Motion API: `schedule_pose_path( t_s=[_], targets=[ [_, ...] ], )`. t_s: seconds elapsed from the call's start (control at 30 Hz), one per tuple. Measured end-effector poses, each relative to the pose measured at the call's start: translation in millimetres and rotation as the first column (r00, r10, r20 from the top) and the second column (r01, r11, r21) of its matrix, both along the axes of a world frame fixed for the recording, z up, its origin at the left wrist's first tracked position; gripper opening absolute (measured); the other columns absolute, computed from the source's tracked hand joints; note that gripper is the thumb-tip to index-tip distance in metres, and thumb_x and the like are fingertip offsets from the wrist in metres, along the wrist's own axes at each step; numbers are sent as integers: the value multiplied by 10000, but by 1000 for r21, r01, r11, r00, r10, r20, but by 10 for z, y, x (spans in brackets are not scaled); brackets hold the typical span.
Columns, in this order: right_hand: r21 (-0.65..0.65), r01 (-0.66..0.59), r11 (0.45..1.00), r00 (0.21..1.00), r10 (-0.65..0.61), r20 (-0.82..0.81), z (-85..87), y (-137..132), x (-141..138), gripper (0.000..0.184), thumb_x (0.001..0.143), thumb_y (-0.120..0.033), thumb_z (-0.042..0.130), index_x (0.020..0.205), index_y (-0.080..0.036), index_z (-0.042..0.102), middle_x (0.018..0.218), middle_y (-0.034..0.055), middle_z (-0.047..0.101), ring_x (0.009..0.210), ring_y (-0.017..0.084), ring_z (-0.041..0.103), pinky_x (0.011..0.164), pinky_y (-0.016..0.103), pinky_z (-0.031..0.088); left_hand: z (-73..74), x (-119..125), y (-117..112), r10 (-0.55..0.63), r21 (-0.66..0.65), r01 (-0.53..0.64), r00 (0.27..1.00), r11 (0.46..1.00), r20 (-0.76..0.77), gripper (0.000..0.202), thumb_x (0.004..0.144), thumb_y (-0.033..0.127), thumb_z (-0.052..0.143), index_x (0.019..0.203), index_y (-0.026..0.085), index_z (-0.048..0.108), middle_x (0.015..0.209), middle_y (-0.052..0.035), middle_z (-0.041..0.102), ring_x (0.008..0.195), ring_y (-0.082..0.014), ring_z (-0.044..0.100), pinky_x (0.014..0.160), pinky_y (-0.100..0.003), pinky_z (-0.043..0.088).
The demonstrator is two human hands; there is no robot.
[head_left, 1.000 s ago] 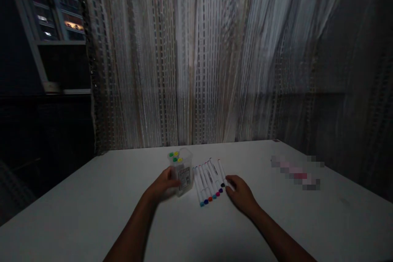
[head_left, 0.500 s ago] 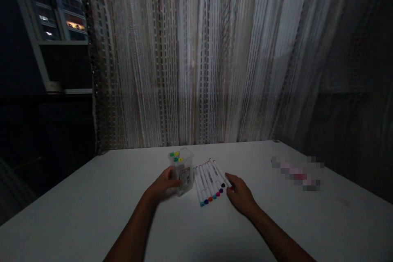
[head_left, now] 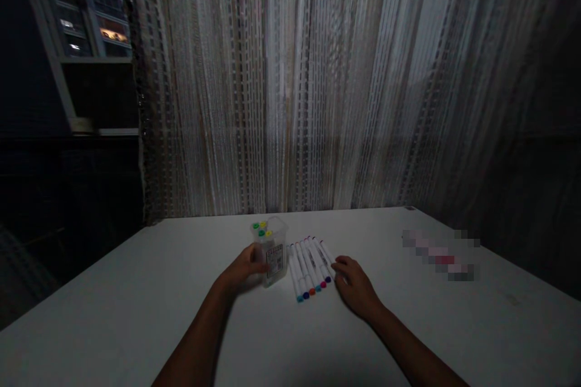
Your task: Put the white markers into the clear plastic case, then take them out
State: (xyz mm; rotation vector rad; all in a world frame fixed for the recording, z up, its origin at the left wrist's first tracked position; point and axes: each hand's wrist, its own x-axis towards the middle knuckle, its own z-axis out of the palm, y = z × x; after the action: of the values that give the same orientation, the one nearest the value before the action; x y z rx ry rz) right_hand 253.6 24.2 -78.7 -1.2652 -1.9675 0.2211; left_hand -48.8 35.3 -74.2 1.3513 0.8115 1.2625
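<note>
My left hand [head_left: 245, 266] is wrapped round the side of a clear plastic box [head_left: 280, 237] with a printed label, which stands on the table. Green and yellow marker ends [head_left: 262, 229] show at the box's left side. Just right of the box, several white markers [head_left: 307, 266] lie side by side, their coloured ends towards me. At the right end of this row, my right hand [head_left: 354, 287] is closed, thumb and fingers on a white marker [head_left: 327, 252] whose near end they hide.
The white table [head_left: 181, 314] reaches back to a striped string curtain [head_left: 290, 103]. A blurred-out pinkish object [head_left: 438, 257] lies on the right. At the far left is a window [head_left: 91, 60].
My right hand has drawn slightly left and its fingers cover the rightmost coloured ends, which showed dark red and black before. The left hand stays on the box.
</note>
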Motion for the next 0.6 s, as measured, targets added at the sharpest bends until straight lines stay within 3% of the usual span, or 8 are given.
schedule_pose_path(
  t_s=[0.17,0.4,0.6],
  targets=[
    [-60,-11,998,999,9,-35,3,22,18,318,723,-125,390,846,-181,677,1053,78,581,1029,184,507,898,323,398,10,-3,-11,2,14,-2,1000,1000,-24,526,490,237,836,946,162,585,953,-90,626,962,-304,550,848,-426,407],
    [-43,-16,999,999,15,-36,-41,64,29,385,693,-76,349,864,-170,681,1023,78,599,1001,174,525,909,325,395,-26,-31,26,29,11,-28,999,1000,-41,502,478,214,838,910,161,587,976,-97,627,951,-296,554,844,-413,411],
    [-79,-2,997,999,-1,-39,-109,116,56,408,739,-119,342,1023,-138,634,1089,95,594,1043,178,509,940,348,370,-18,-29,21,-3,12,3,1000,1000,-22,498,492,206,834,918,152,581,964,-93,632,929,-290,565,835,-411,409]
  ],
)
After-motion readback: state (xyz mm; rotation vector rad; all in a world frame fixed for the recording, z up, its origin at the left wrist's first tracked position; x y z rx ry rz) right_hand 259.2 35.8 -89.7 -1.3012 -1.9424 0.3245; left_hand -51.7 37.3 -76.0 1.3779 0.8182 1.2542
